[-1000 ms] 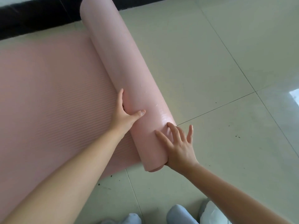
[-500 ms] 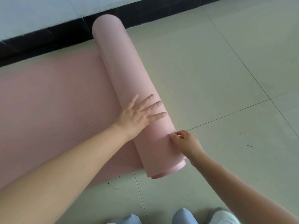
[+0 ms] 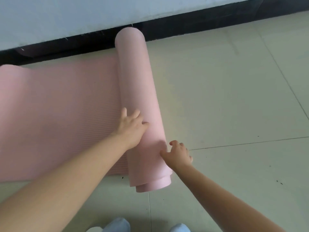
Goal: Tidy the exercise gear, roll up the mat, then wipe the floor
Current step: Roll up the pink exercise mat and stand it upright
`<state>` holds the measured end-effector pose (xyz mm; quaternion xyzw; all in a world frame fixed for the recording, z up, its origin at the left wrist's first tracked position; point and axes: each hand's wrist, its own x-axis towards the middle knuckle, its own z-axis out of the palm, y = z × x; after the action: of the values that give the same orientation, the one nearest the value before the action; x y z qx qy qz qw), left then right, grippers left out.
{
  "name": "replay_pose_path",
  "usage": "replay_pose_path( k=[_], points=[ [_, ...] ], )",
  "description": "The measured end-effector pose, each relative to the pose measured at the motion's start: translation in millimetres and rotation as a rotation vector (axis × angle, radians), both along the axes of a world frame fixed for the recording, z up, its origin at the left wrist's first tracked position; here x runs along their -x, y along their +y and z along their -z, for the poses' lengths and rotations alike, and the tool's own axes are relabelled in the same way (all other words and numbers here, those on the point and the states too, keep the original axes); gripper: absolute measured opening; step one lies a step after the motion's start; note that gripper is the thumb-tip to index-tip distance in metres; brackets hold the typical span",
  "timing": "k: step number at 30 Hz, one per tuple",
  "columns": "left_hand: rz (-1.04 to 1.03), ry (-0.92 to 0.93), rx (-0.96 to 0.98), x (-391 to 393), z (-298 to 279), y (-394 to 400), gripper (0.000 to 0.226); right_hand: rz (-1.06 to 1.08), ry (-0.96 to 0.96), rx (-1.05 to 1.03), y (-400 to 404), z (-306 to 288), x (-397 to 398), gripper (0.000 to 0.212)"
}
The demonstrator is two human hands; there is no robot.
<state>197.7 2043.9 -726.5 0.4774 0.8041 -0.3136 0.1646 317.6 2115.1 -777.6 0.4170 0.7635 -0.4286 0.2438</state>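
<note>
Nearest us, pale shoes [image 3: 115, 226] were cut off by the frame's edge. Our right hand [image 3: 178, 154] curled against the rolled mat [image 3: 140, 101] near its closer end; whether it gripped, we could not tell. Our left hand [image 3: 132, 126] pressed it, fingers spread. Beyond the mat ran a black skirting [image 3: 200, 22].
</note>
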Motion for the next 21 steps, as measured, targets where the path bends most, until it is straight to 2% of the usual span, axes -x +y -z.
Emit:
replay_pose_path(
  k=[2,4,6,8,12,14,17,21],
  points=[
    [0.037,0.009,0.006,2.2,-2.6,-1.6,0.04,-0.127,-0.055,-0.04,-7.8,-1.3,4.7,0.037],
    [0.08,-0.006,0.06,8.4,-6.1,-5.7,0.04,-0.205,-0.047,-0.05,-13.1,-3.6,12.1,0.034],
    [0.112,-0.027,0.144,13.1,-10.1,-11.0,0.043,-0.213,-0.045,0.036,-12.5,-7.8,15.6,0.025],
    [0.111,-0.019,0.176,18.4,-11.3,-12.6,0.046,-0.199,-0.04,0.092,-4.5,-13.6,17.0,0.027],
    [0.082,-0.004,0.143,20.5,-2.7,-14.3,0.064,-0.185,-0.044,0.034,9.9,-28.6,12.4,0.027],
    [0.102,0.03,0.136,26.0,2.2,-13.9,0.059,-0.212,-0.05,0.019,6.5,-32.1,18.0,0.018],
    [0.166,0.038,0.023,44.4,4.5,-28.3,0.042,-0.23,-0.069,0.05,-15.4,-30.3,34.8,0.038],
    [0.251,-0.075,-0.087,72.5,16.0,-59.6,0.045,-0.258,-0.104,0.114,-53.6,-26.4,58.0,0.046]
  ],
)
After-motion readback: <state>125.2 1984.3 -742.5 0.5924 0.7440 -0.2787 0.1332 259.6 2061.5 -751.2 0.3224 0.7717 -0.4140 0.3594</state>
